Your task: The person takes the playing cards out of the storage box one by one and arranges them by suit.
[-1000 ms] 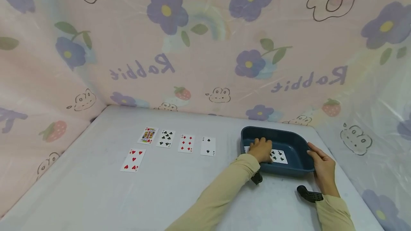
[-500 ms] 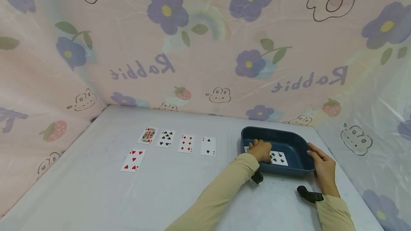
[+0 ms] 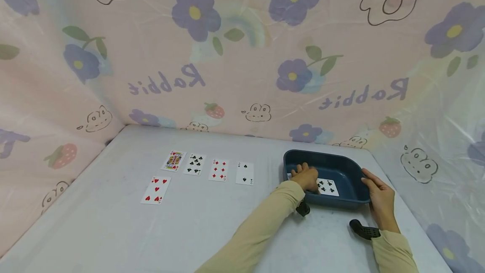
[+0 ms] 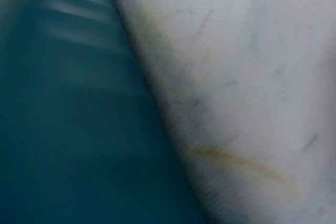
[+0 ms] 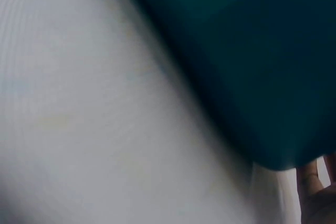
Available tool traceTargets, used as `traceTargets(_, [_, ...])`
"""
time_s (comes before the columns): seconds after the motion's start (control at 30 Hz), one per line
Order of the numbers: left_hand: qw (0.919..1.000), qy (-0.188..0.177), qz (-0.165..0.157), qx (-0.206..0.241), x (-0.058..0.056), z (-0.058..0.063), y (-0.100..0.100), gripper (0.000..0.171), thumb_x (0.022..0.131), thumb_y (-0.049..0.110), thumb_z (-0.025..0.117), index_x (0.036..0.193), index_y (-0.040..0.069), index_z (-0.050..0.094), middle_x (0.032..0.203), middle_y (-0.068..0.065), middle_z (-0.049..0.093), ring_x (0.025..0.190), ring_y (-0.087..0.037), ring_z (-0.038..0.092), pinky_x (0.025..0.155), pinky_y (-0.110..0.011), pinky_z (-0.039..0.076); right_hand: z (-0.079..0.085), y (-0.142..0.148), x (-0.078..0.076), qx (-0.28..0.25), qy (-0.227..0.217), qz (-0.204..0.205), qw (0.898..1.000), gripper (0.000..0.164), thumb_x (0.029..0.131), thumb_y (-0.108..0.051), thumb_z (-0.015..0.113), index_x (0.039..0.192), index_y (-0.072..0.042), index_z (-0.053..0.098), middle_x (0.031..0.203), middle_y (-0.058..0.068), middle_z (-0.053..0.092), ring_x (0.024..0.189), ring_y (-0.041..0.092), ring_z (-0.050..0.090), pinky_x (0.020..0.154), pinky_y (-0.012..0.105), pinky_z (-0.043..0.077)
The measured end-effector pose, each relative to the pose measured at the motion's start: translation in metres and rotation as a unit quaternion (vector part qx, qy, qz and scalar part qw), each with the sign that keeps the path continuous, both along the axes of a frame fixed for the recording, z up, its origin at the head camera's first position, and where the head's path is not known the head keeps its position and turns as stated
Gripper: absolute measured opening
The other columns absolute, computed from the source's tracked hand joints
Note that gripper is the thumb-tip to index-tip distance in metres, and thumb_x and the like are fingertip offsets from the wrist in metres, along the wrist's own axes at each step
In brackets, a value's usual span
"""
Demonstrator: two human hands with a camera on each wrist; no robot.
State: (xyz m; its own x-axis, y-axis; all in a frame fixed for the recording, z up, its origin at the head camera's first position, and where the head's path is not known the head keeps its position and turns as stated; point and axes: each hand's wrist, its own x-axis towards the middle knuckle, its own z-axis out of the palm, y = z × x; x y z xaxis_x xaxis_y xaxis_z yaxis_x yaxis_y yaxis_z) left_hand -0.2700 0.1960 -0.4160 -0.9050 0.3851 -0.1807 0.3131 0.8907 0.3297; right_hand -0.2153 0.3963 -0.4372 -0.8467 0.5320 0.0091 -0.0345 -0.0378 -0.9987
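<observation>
My left hand [image 3: 305, 177] reaches over the near wall into a dark blue tray [image 3: 346, 180], above playing cards on its floor. A clubs card [image 3: 328, 187] shows to the right of the hand, and a white card edge [image 3: 289, 176] peeks out at its left. The fingertips are hidden, so whether they pinch a card is unclear. With the thumb at the rim, my right hand [image 3: 382, 201] grips the tray's right end. The left wrist view has only the tray's outer wall [image 4: 79, 129] and the cloth. Fingers [image 5: 308, 179] touch the tray's underside corner in the right wrist view.
Face-up on the white table [image 3: 204, 226], left of the tray, lie a king of hearts [image 3: 174, 161], a seven of clubs [image 3: 195, 164], a six of diamonds [image 3: 218, 170], a two of spades [image 3: 244, 173] and a five of hearts [image 3: 155, 190]. A patterned curtain [image 3: 235, 54] encloses the back and sides.
My left hand's fingers shift slightly within the tray, and the clubs card beside it has slid a little toward the near wall. My right hand keeps its grip.
</observation>
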Motion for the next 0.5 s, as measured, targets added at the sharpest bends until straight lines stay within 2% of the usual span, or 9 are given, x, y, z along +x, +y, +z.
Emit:
traceTargets(0.3, [0.9997, -0.009, 0.016, -0.016, 0.0001, 0.0019, 0.0016, 0.049, 0.071, 0.042, 0.086, 0.109, 0.022, 0.062, 0.114, -0.001, 0.042, 0.103, -0.020, 0.038, 0.085, -0.040, 0.033, -0.0007, 0.0006, -0.0007, -0.003, 0.002, -0.004, 1.000, 0.037, 0.093, -0.008, 0.065, 0.129, -0.011, 0.063, 0.121, -0.014, 0.063, 0.131, 0.007, 0.041, 0.100, 0.017, 0.033])
traceTargets(0.5, [0.9993, -0.021, 0.029, -0.014, 0.0004, 0.0055, 0.0005, 0.054, 0.071, 0.042, 0.086, 0.112, 0.018, 0.060, 0.113, -0.001, 0.042, 0.103, -0.019, 0.038, 0.085, -0.038, 0.033, -0.0012, 0.0012, -0.0001, 0.001, -0.002, -0.005, 1.000, 0.037, 0.093, -0.010, 0.066, 0.130, -0.011, 0.063, 0.120, -0.015, 0.063, 0.131, 0.006, 0.041, 0.100, 0.017, 0.033])
